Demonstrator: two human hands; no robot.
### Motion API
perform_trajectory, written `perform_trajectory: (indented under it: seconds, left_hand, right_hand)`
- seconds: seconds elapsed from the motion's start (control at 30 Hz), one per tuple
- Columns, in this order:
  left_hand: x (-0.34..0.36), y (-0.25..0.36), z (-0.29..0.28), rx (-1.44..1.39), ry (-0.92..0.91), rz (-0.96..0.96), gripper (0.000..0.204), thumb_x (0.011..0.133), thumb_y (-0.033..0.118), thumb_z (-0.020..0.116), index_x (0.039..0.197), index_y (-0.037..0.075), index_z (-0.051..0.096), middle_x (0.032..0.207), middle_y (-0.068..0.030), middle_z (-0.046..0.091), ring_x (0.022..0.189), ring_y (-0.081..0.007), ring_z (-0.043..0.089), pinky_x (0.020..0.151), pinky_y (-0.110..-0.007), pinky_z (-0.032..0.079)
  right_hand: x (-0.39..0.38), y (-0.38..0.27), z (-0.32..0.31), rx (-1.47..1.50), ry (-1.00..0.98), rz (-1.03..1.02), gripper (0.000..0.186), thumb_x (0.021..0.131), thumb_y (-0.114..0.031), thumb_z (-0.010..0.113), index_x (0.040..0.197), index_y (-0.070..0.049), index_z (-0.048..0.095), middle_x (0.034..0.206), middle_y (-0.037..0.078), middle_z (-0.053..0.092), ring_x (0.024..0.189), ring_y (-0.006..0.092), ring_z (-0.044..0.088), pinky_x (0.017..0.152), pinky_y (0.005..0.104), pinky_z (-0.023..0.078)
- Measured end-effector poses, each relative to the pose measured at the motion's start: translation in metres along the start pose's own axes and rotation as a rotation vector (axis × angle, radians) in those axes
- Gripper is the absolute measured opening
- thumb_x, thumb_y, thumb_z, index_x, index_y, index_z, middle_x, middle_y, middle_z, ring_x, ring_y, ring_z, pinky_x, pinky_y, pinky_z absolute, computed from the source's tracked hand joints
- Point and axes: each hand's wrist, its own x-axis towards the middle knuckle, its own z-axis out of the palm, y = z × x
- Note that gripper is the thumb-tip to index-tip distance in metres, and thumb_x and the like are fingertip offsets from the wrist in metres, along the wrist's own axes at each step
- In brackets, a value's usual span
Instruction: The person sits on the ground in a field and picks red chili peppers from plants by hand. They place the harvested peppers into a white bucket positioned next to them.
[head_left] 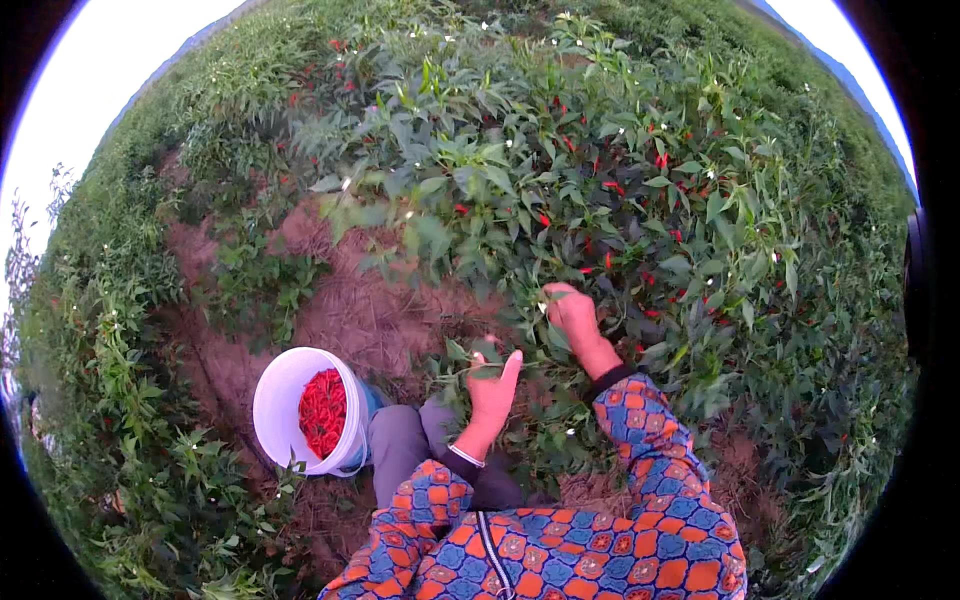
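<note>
My left hand [490,396] is raised among the leaves in front of my knees, its thumb stretched up and apart from the fingers. A green leaf partly covers those fingers, and I see nothing gripped there. Farther right, my right hand [575,318] reaches into the pepper plant [500,185], its fingers curled closed at the foliage. What they pinch, if anything, is hidden. Small red chili peppers [612,187] hang among the leaves beyond that hand. At my left knee, a white bucket [275,400] tilts toward the left, with a heap of red chili peppers [323,415] inside.
Reddish-brown soil [360,300] with dry stalks lies between the bucket and the plants. Dense green plants [130,400] stand along the left side, and more foliage [800,350] fills the right. My bent legs [398,450] are right beside the bucket.
</note>
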Motion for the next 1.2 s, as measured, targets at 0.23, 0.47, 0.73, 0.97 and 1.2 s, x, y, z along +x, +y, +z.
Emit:
perform_trajectory:
  seconds: [0.23,0.47,0.73,0.97,1.2]
  left_hand:
    - [0.026,0.034,0.053,0.656,-0.188,0.546,0.043,0.073,0.022,0.065,0.107,0.000,0.051,0.101,-0.0165,0.055,0.090,-0.0288,0.054,0.077,-0.035,0.043]
    - [0.034,-0.065,0.059,-0.208,-0.529,-0.437,0.035,0.076,0.027,0.061,0.092,-0.004,0.059,0.089,-0.0104,0.062,0.081,-0.0166,0.057,0.073,-0.031,0.043]
    - [0.032,-0.100,0.059,0.040,-0.516,-0.144,0.046,0.082,0.002,0.049,0.124,0.001,0.030,0.107,-0.0110,0.053,0.085,-0.0190,0.055,0.073,-0.028,0.045]
    - [0.032,-0.098,0.057,-0.073,-0.434,-0.120,0.034,0.081,0.017,0.057,0.109,0.002,0.046,0.099,-0.0086,0.056,0.084,-0.0181,0.053,0.076,-0.030,0.042]
    - [0.027,-0.100,0.065,-0.860,-0.263,-0.455,0.027,0.081,0.010,0.054,0.106,0.004,0.048,0.100,-0.0070,0.054,0.090,-0.0184,0.050,0.079,-0.028,0.041]
  right_hand:
    - [-0.070,-0.008,0.015,0.955,0.168,0.470,0.010,0.067,-0.006,0.057,0.077,-0.004,0.056,0.070,0.011,0.057,0.064,0.0295,0.057,0.056,0.0326,0.048]
    - [-0.077,-0.022,-0.039,0.094,-0.410,0.021,0.027,0.068,-0.007,0.056,0.094,-0.005,0.056,0.075,0.012,0.058,0.068,0.0296,0.058,0.058,0.0355,0.047]
    - [-0.033,-0.010,-0.085,0.110,0.283,0.584,0.021,0.078,-0.015,0.058,0.095,-0.004,0.056,0.075,0.017,0.059,0.064,0.0291,0.058,0.058,0.0355,0.046]
    - [-0.019,-0.018,-0.078,-0.056,0.152,0.263,0.015,0.077,-0.017,0.058,0.089,-0.010,0.057,0.072,0.012,0.060,0.064,0.0279,0.059,0.055,0.0357,0.047]
    - [0.003,0.018,-0.059,-0.581,-0.419,0.216,0.007,0.075,-0.011,0.052,0.080,-0.006,0.054,0.074,0.014,0.060,0.063,0.0293,0.060,0.054,0.0389,0.049]
